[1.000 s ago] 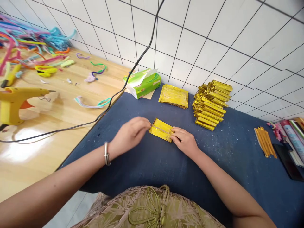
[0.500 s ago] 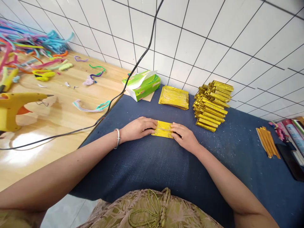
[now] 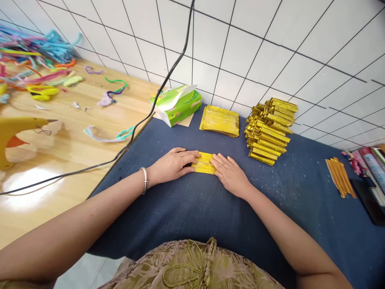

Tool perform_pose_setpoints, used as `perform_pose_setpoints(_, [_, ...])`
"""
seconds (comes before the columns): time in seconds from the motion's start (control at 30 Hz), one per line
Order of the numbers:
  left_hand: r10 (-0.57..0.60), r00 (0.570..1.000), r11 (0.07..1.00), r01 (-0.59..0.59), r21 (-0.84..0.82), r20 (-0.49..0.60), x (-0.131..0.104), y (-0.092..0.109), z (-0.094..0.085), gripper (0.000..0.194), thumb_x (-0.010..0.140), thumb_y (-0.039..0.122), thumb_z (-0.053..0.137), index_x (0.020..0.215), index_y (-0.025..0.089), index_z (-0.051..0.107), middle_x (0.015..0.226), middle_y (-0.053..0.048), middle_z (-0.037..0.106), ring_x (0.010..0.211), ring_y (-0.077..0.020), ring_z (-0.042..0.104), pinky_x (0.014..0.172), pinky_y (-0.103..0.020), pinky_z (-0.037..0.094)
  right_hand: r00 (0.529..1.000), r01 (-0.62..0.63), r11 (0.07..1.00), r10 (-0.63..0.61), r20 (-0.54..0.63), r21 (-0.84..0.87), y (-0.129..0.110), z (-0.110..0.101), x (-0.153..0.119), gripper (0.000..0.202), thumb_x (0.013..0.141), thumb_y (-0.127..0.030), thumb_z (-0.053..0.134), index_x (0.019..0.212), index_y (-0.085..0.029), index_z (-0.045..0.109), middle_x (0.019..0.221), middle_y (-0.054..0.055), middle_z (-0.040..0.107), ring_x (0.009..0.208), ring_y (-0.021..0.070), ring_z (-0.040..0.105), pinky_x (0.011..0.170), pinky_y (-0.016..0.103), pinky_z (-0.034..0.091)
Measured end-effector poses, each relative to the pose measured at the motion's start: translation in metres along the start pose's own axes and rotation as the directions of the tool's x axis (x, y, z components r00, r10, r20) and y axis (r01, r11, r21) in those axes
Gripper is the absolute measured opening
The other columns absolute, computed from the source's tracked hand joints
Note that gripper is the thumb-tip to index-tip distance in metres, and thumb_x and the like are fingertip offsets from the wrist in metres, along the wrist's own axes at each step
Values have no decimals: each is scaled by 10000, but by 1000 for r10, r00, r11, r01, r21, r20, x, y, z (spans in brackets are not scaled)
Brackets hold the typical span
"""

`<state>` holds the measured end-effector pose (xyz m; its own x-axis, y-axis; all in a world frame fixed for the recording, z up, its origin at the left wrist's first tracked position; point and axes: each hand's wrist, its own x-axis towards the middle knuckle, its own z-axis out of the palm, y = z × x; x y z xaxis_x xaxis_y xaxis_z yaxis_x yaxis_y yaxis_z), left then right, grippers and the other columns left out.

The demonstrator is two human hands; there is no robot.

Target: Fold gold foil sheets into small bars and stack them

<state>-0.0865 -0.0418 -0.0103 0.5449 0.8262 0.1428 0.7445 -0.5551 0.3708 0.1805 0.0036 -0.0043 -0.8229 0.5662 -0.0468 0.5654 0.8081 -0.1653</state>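
Observation:
A small sheet of gold foil paper (image 3: 205, 163) with folded edges lies on the dark blue cloth in front of me. My left hand (image 3: 173, 164) is on its left end, fingers curved over the paper and thumb at the near corner. Across the right end rests my right hand (image 3: 230, 173), palm down, with its fingers stretched out flat. Just beyond sits a flat stack of gold foil sheets (image 3: 219, 121). To the right of that stack is a pile of folded gold foil strips (image 3: 269, 134).
A green tissue box (image 3: 184, 108) stands by the tiled wall. A black cable (image 3: 168, 76) hangs across the left side. On the wooden table are a yellow glue gun (image 3: 18, 130) and colourful pipe cleaners (image 3: 45, 48). Orange-gold strips (image 3: 340, 176) and a black phone-like slab (image 3: 367, 200) lie far right.
My right hand has flattened and slid left over the paper's right end, its fingers now stretched out. My left hand stays at the left end. The view has shifted slightly.

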Motion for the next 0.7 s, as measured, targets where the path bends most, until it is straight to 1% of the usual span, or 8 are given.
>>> perform_pose_setpoints(0.13, [-10, 1000, 1000, 10, 21, 3, 0, 1, -1, 271, 921, 395, 413, 1129, 233, 478, 1396, -47, 435, 1283, -165, 407, 1100, -396, 191, 1000, -8, 1000, 8, 8, 11, 3, -3, 3, 523, 946, -348, 305, 1446, -229, 208, 1508, 43, 230, 1399, 179, 154, 1134, 440, 162])
perform_pose_setpoints(0.27, [5, 1000, 999, -4, 33, -7, 1, 2, -2, 273, 922, 374, 400, 1139, 225, 475, 1385, -60, 447, 1284, -171, 407, 1097, -400, 193, 1000, 11, 998, -12, 1, 64, 8, -4, 4, 579, 932, -381, 343, 1457, -225, 156, 1504, 57, 242, 1395, 185, 172, 1127, 447, 182])
perform_pose_setpoints(0.33, [20, 1000, 999, -19, 38, -12, 0, 3, -2, 279, 920, 355, 401, 1156, 221, 470, 1381, -67, 452, 1281, -173, 411, 1093, -402, 199, 1000, 29, 996, -28, -12, 88, 11, -5, 4, 580, 927, -388, 359, 1454, -237, 168, 1501, 56, 250, 1393, 189, 183, 1123, 455, 191])
perform_pose_setpoints(0.43, [42, 999, 998, -41, 43, -16, 0, 2, -3, 298, 918, 337, 405, 1185, 218, 461, 1376, -77, 457, 1283, -176, 408, 1087, -404, 206, 998, 59, 993, -57, -24, 98, 14, -5, 3, 558, 920, -392, 388, 1438, -259, 229, 1498, 57, 255, 1390, 205, 190, 1116, 477, 200])
perform_pose_setpoints(0.5, [57, 998, 998, -57, 41, -17, 0, 2, -4, 286, 919, 330, 403, 1169, 211, 475, 1371, -82, 463, 1291, -177, 397, 1082, -400, 211, 997, 76, 992, -74, -26, 101, 16, -5, 3, 547, 919, -394, 394, 1431, -267, 248, 1497, 54, 254, 1390, 208, 191, 1114, 481, 206])
perform_pose_setpoints(0.6, [66, 998, 998, -66, 22, -13, 1, 0, -6, 241, 918, 335, 407, 1095, 208, 512, 1369, -74, 467, 1295, -176, 390, 1075, -391, 216, 996, 88, 990, -85, -31, 114, 18, -6, 3, 519, 936, -388, 359, 1431, -282, 245, 1499, 40, 249, 1390, 199, 188, 1116, 476, 205])
perform_pose_setpoints(0.7, [63, 998, 998, -63, -12, -6, 2, -2, -7, 232, 930, 342, 389, 1068, 219, 530, 1366, -54, 473, 1294, -168, 391, 1065, -380, 224, 996, 88, 986, -84, -36, 141, 19, -5, 3, 475, 957, -366, 300, 1425, -296, 258, 1493, 25, 264, 1389, 186, 191, 1115, 473, 211])
